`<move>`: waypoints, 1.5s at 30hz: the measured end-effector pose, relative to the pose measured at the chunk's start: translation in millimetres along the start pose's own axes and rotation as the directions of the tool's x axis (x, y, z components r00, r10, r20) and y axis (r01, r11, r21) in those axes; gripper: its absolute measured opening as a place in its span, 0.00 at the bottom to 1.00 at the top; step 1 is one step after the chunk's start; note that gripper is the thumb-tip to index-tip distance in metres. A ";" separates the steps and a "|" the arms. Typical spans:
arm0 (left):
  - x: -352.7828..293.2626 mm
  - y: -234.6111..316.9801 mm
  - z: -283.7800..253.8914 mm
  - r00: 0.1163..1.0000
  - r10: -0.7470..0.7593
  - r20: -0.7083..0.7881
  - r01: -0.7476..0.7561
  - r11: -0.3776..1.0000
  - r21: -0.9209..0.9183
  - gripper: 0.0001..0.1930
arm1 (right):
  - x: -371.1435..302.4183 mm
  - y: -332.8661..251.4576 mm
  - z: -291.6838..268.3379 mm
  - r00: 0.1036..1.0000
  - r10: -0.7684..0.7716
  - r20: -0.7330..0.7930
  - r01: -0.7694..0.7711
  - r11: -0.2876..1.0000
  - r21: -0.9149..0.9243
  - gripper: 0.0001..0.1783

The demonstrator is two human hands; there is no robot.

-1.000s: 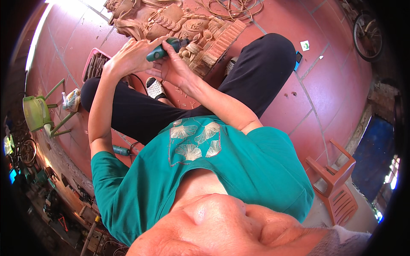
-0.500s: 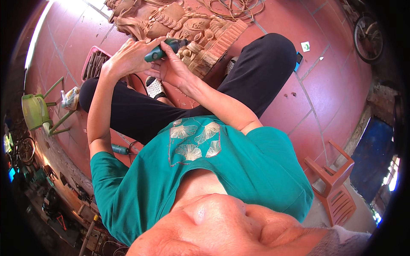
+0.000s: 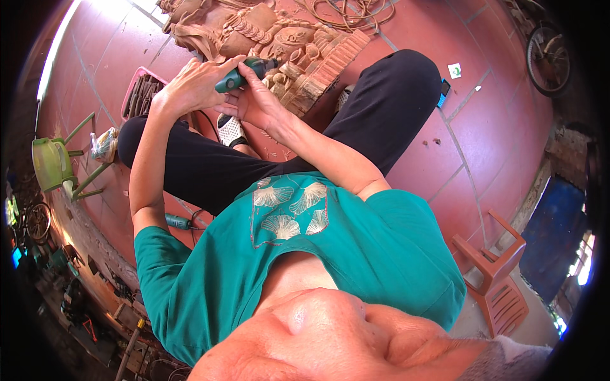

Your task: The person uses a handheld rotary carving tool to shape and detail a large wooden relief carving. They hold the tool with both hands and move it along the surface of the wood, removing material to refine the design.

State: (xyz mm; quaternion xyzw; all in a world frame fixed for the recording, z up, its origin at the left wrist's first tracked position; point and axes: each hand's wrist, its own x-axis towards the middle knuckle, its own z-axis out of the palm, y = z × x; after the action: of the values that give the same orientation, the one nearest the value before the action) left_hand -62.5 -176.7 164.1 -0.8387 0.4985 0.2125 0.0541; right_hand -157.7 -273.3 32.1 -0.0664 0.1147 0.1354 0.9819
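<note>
Both my hands are on a green handheld power tool [image 3: 232, 80] with a black nose, looking like a rotary carving tool. My left hand [image 3: 190, 87] closes on its rear end from the left, forefinger stretched along the top. From the right, my right hand [image 3: 255, 108] grips it with the thumb laid over the body. Its black nose points at a carved wooden relief [image 3: 279, 41], brown and dense with figures, on the floor just beyond. Whether the tip touches the wood, I cannot tell. A dark cord [image 3: 210, 119] shows below my hands.
A pink basket [image 3: 135, 81] of dark tools stands left of my knee, near a green stool [image 3: 54, 164]. A second green power tool [image 3: 178, 221] lies by my left elbow. Coiled hose [image 3: 346, 18] lies beyond the carving. A phone [image 3: 444, 92] is by my right knee, a brown chair [image 3: 499, 279] lower right.
</note>
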 end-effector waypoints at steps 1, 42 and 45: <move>-0.2 -0.2 0.3 1.000 0.001 -0.003 -0.001 1.000 0.004 0.52 | -0.3 -0.1 0.7 1.000 0.002 0.002 -0.002 1.000 -0.003 0.29; 23.9 0.3 -3.2 0.996 0.054 -0.066 -0.054 0.998 -0.010 0.45 | 7.0 -20.6 -1.8 0.993 -0.109 -0.039 0.104 0.988 -0.114 0.31; 22.7 -3.0 2.0 0.991 0.074 -0.107 -0.074 0.997 0.005 0.45 | 5.0 -20.1 -0.3 0.994 -0.100 -0.037 0.096 0.991 -0.096 0.30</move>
State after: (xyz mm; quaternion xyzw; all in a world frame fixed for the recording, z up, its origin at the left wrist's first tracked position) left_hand -51.1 -193.1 152.6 -0.8297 0.5317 0.1687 0.0199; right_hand -147.4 -291.2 32.6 -0.1209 0.1251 0.0908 0.9805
